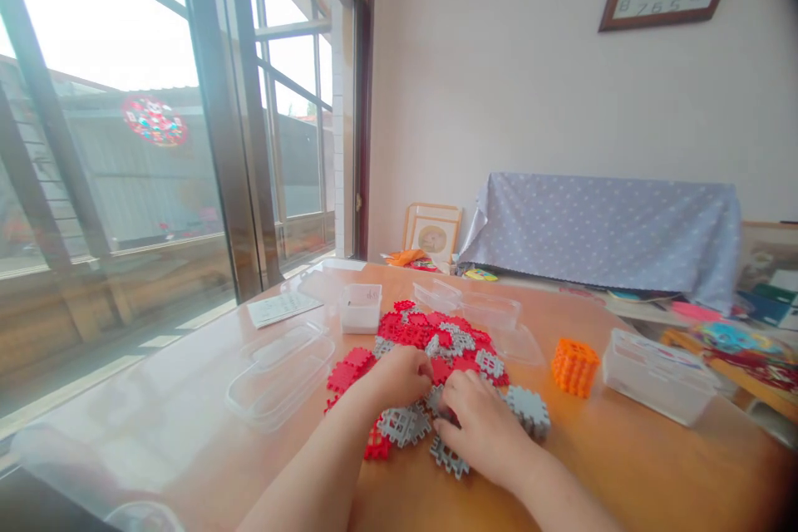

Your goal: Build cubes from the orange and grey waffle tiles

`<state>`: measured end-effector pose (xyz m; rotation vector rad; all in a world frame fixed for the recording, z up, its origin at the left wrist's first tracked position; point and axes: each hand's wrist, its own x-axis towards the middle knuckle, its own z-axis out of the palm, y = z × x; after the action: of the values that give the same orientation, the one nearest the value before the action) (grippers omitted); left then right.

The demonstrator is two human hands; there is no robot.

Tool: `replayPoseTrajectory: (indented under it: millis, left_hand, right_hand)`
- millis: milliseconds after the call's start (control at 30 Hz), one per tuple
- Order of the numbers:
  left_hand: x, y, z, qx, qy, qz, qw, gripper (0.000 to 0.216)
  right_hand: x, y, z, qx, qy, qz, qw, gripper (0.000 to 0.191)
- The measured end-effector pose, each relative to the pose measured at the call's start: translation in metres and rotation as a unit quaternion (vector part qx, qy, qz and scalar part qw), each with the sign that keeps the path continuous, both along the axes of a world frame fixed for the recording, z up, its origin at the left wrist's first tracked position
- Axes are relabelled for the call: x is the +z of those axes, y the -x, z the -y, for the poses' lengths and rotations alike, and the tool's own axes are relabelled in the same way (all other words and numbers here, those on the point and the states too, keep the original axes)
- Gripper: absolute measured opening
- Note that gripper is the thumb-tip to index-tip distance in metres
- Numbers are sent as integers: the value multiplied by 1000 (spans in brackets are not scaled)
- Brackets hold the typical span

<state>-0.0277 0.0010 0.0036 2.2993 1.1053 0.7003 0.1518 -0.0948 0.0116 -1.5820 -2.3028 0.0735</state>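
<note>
Red interlocking plastic tiles (352, 367) and grey ones with toothed edges lie in a loose heap on the wooden table. Over the front of the heap is my left hand (405, 374), its fingers curled down; what they grip, if anything, is hidden. Close beside it, my right hand (477, 416) is bent with thumb and fingers drawn together at a grey tile (435, 401), mostly covered by the fingers. A grey lattice tile (405, 426) rests below my left wrist. Another grey tile (449, 459) lies under my right hand, and stacked grey tiles (529, 409) sit to its right.
An orange block stack (574, 368) and a clear lidded box (659, 378) stand at the right. Clear lids (280, 374), a small white box (361, 309), a printed sheet (284, 309) and clear containers (492, 309) surround the heap. A window (249, 141) borders the left side.
</note>
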Motion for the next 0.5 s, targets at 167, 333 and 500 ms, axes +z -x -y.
replayPoseTrajectory:
  millis: [167, 333, 500]
  left_hand:
    - [2, -9, 10, -33, -77, -102, 991, 16]
    - [4, -9, 14, -62, -104, -155, 980, 11]
    - [2, -10, 14, -67, -110, -133, 983, 15]
  right_hand:
    - [-7, 6, -6, -27, -13, 10, 1000, 6]
    - [-11, 6, -9, -41, -40, 8, 998, 10]
    - [-16, -6, -20, -44, -44, -38, 997, 15]
